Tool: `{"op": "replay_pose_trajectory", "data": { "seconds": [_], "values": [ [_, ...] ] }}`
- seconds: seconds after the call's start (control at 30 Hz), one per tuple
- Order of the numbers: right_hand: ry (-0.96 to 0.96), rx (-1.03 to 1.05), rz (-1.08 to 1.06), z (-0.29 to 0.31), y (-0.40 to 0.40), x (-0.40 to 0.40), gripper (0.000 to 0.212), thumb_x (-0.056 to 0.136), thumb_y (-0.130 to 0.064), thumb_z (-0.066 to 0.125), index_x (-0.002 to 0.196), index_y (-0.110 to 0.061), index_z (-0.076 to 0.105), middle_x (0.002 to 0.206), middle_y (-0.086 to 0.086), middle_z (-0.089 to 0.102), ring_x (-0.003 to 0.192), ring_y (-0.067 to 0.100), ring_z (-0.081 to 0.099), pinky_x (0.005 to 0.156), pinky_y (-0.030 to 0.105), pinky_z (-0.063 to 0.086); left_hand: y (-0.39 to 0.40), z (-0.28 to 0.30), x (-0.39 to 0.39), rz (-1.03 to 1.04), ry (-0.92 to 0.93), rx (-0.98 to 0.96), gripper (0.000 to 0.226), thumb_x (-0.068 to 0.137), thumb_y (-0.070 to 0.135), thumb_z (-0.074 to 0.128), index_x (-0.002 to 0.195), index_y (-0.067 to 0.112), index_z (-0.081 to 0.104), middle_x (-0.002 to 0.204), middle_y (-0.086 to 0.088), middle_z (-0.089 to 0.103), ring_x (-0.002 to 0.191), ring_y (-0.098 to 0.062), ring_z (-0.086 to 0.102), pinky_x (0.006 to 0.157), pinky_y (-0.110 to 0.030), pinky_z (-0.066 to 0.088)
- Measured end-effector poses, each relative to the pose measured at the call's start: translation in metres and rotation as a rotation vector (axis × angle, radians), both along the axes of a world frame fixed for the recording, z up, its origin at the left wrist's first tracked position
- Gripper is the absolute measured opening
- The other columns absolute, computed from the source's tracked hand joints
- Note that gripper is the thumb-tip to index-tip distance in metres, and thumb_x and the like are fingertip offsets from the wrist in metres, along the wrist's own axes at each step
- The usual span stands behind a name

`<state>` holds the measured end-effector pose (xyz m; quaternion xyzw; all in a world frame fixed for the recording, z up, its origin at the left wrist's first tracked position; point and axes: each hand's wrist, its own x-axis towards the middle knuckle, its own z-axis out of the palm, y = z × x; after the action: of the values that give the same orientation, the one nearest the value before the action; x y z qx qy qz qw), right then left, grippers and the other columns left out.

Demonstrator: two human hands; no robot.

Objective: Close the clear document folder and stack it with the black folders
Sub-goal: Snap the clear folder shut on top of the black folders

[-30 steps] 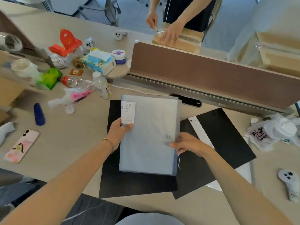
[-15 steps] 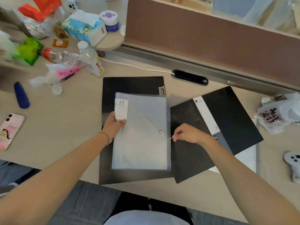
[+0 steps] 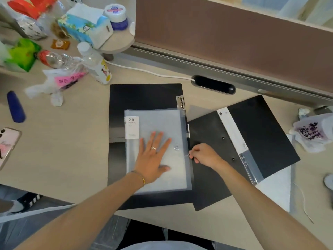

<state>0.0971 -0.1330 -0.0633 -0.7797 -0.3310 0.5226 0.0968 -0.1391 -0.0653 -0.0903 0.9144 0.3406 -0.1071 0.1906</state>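
Note:
The clear document folder (image 3: 162, 123) lies closed and flat on a black folder (image 3: 144, 96) near the desk's front edge; it has a white "20 pockets" label and a small snap button. My left hand (image 3: 153, 157) rests flat on its cover, fingers spread. My right hand (image 3: 203, 155) sits at the folder's right edge, fingers pinched on a thin white elastic string. A second black folder (image 3: 261, 132) lies open and angled to the right, partly under the first.
Clutter fills the back left: water bottle (image 3: 95, 64), tissue box (image 3: 84, 24), plastic bag (image 3: 61, 80), blue object (image 3: 16, 107), phone (image 3: 7, 141). A brown divider (image 3: 234, 37) runs along the back. A white bag (image 3: 313, 132) sits far right.
My left hand left the folder's label corner and now lies flat on the cover. My right hand stays at the right edge pinching the string. The view tilted down.

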Motion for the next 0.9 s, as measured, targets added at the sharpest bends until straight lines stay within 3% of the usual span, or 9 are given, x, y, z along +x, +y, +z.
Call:
{"op": "replay_pose_trajectory", "data": {
  "seconds": [0.1,0.33,0.5,0.67,0.9],
  "values": [
    [-0.014,-0.016,-0.008,-0.003,-0.002,0.0,0.031,0.093,-0.016,0.057,0.064,-0.013,0.068,0.054,-0.005,0.06,0.057,0.012,0.057,0.065,0.026,0.051,0.004,-0.015,0.006,0.0,0.099,0.037,0.11,0.085,0.082,0.043,0.158,0.033,-0.023,0.166,-0.006,-0.033,0.151,-0.034,-0.032,0.121,-0.065,-0.008],
    [0.039,-0.115,-0.117,0.003,0.005,0.001,0.028,0.094,-0.023,0.059,0.07,-0.009,0.064,0.055,0.001,0.052,0.049,0.013,0.045,0.046,0.021,0.038,0.011,-0.028,-0.005,-0.051,0.147,0.13,0.107,0.083,0.09,0.027,0.159,0.031,-0.019,0.167,-0.01,-0.028,0.153,-0.039,-0.025,0.12,-0.067,-0.001],
    [0.139,-0.16,-0.399,0.011,0.035,0.008,0.021,0.091,-0.019,0.062,0.075,-0.008,0.07,0.059,0.003,0.055,0.048,0.013,0.046,0.049,0.023,0.037,0.008,-0.029,-0.005,-0.069,0.174,0.138,0.103,0.084,0.09,0.018,0.158,0.032,-0.023,0.166,-0.011,-0.03,0.152,-0.04,-0.027,0.119,-0.068,-0.003],
    [0.131,-0.151,-0.388,0.019,0.064,-0.011,0.019,0.091,-0.011,0.059,0.09,0.001,0.074,0.061,0.005,0.06,0.047,0.013,0.049,0.048,0.022,0.041,0.005,-0.027,-0.001,-0.05,0.199,0.14,0.101,0.085,0.089,0.014,0.156,0.03,-0.027,0.165,-0.012,-0.034,0.151,-0.041,-0.029,0.118,-0.069,-0.004],
    [0.13,-0.279,-0.344,0.022,0.03,-0.018,0.021,0.086,-0.013,0.059,0.088,0.001,0.075,0.062,0.007,0.065,0.051,0.015,0.053,0.054,0.024,0.042,-0.032,-0.027,-0.01,-0.089,0.166,0.076,0.098,0.088,0.086,0.015,0.157,0.028,-0.025,0.163,-0.014,-0.037,0.151,-0.037,-0.03,0.119,-0.067,-0.005]
  ]
}}
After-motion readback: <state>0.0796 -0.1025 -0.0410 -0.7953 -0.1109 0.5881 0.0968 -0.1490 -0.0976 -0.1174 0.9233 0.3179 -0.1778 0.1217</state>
